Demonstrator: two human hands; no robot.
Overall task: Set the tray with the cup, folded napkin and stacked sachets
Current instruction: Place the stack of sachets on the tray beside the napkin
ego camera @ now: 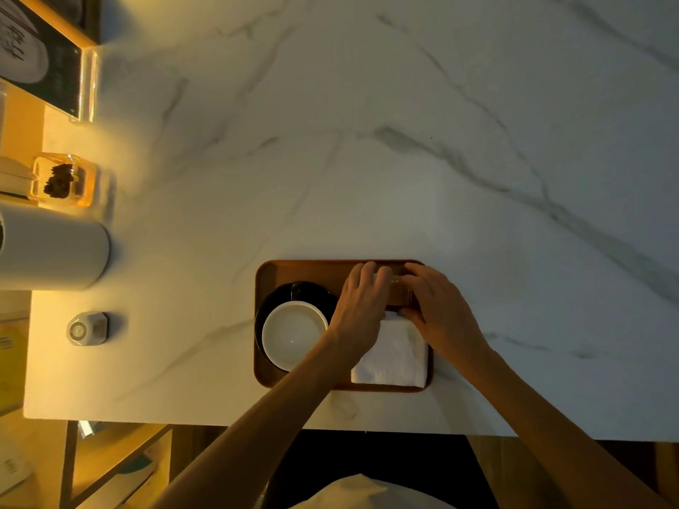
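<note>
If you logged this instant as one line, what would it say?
tray: cup, napkin placed | left hand, right hand: on sachets | phase: stacking

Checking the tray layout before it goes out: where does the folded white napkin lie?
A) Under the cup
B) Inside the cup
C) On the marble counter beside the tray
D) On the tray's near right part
D: the napkin lies on the tray, right of the cup, below both hands.
</note>
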